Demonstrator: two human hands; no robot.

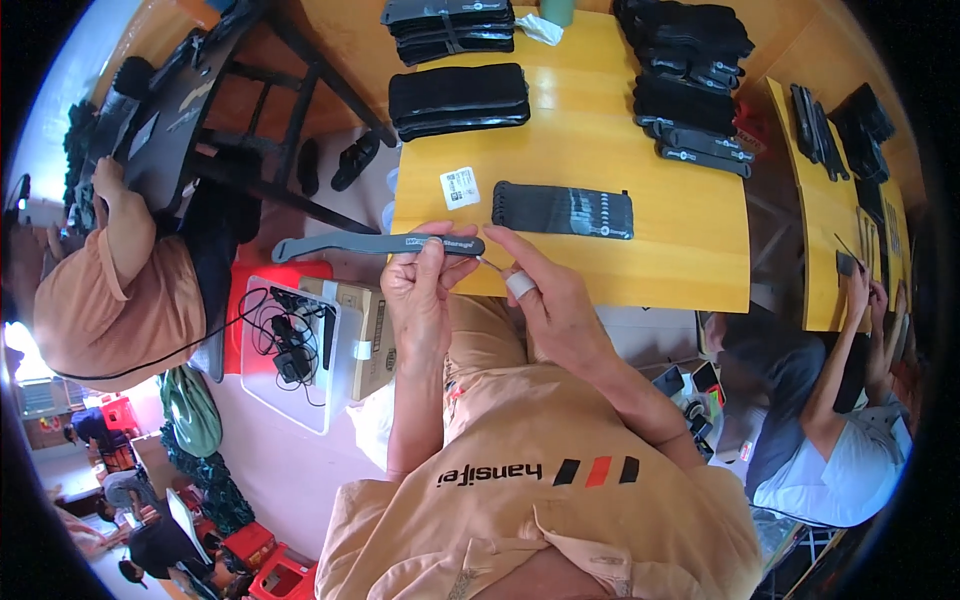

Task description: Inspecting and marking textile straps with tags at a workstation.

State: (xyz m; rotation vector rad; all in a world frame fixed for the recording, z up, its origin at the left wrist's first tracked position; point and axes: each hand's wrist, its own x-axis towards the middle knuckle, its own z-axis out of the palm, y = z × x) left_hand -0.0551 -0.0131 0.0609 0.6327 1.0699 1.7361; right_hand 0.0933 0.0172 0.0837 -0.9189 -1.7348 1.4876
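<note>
A long dark grey strap [345, 246] with pale print lies across the fingers of my left hand [415, 290], its narrower end reaching out to the left. Thumb and fingers pinch it near its wide right end. My right hand [560, 310], with white tape round one finger, is closed on a thin metal tool [491, 264]; its tip is by that wide end of the strap, and its rear part is hidden in the palm. Just beyond both hands, a row of overlapping dark straps [530, 208] lies flat on the yellow table [690, 265]. A white printed label [460, 188] lies to its left.
Black bundles of straps [460, 98] stand at the table's far left, more bundles [690, 100] at far right. A clear plastic bin [262, 375] with black cables sits at my left. Co-workers sit at a dark table [170, 125] on the left and a yellow table [820, 280] on the right.
</note>
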